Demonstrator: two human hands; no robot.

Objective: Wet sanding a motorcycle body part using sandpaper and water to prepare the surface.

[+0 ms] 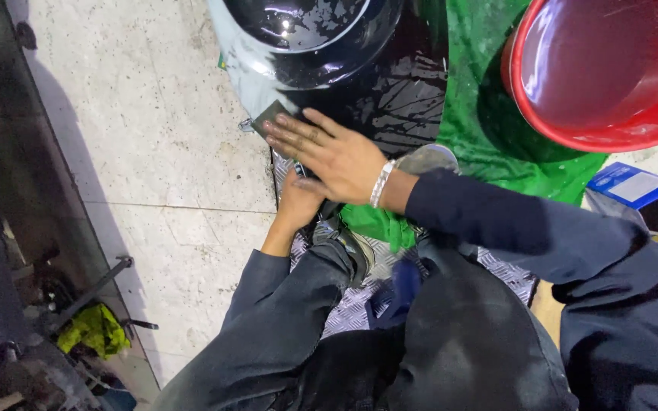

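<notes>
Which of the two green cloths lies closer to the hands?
The large green cloth under the red basin, beside the right hand; the yellow-green rag lies far off.

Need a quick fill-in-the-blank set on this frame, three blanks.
1. The right hand presses a small dark pad flat against a wet ____ panel.
2. The basin at top right is ____.
3. The cloth under the basin is ____.
Missing words: black; red; green.
</notes>
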